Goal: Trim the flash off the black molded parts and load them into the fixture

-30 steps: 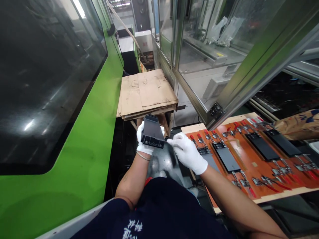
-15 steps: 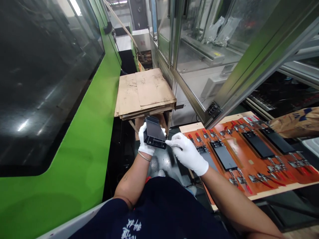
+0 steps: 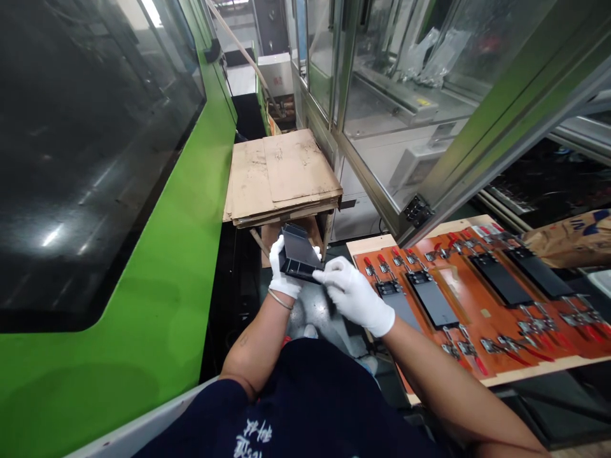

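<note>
Both my hands wear white gloves. My left hand (image 3: 281, 270) grips a flat black plastic part (image 3: 300, 254) from underneath, holding it up in front of my chest. My right hand (image 3: 352, 294) is closed in a pinch at the near right edge of the part, and a thin dark tool seems to hang down from it, though I cannot make it out clearly. To my right lies an orange fixture board (image 3: 477, 299) with red-handled toggle clamps and several similar black parts (image 3: 433, 303) clamped on it.
A big green machine (image 3: 157, 273) with a dark window fills the left. Flattened cardboard (image 3: 281, 175) lies on a stand straight ahead. A glass-and-metal enclosure (image 3: 405, 121) rises at the right, its door frame reaching over the board. A brown paper bag (image 3: 570, 238) sits at far right.
The black part has tilted and dropped slightly in my left hand. My right hand has slid a little left along its near edge.
</note>
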The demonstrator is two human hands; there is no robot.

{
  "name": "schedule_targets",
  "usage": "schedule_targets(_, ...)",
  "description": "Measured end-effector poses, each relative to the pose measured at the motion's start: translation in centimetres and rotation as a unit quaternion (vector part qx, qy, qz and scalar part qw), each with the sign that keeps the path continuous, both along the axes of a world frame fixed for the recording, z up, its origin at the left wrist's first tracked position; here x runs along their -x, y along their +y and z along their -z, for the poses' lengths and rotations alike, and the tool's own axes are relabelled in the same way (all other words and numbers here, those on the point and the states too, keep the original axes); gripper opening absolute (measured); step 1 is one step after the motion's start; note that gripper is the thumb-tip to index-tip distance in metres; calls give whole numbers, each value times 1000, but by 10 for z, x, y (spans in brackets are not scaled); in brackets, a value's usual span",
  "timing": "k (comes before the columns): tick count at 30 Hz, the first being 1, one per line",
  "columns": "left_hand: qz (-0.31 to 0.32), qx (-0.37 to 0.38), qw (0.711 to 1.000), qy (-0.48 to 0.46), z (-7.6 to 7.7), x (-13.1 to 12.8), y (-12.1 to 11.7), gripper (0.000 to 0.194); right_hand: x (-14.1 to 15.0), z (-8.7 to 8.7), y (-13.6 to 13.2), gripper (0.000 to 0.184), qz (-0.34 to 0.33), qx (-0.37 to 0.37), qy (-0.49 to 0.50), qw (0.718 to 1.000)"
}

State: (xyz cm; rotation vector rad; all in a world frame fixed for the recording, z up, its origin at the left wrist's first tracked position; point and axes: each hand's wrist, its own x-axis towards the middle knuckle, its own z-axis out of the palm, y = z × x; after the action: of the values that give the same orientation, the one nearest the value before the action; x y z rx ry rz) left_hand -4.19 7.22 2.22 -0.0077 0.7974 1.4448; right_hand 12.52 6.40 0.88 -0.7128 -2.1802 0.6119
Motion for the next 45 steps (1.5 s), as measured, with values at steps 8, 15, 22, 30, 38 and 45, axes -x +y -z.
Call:
schedule_targets(8, -10, -6, 999, -32, -1, -7, 2, 43, 2, -6, 0, 26, 14, -3, 36, 999)
schedule_targets(15, -3, 4, 999, -34, -3, -12, 4, 44, 3, -5, 3, 33, -2, -23, 7, 1000)
schedule_targets(22, 19, -3, 1000, -20, -3, -12, 6, 51, 2, -3, 4, 35, 3, -29, 18, 999)
schedule_targets(30, 14, -7, 1000, -14, -5, -7, 7, 51, -3, -13, -3, 31, 8, -18, 31, 999)
schedule_targets(38, -63, -176, 982, 18, -50, 10, 0, 61, -34, -20, -22, 34, 138, -18, 72, 988)
schedule_targets(45, -108, -199, 972, 58, -69, 8, -3, 62, -30, -10, -32, 40, 165, -54, 63, 983)
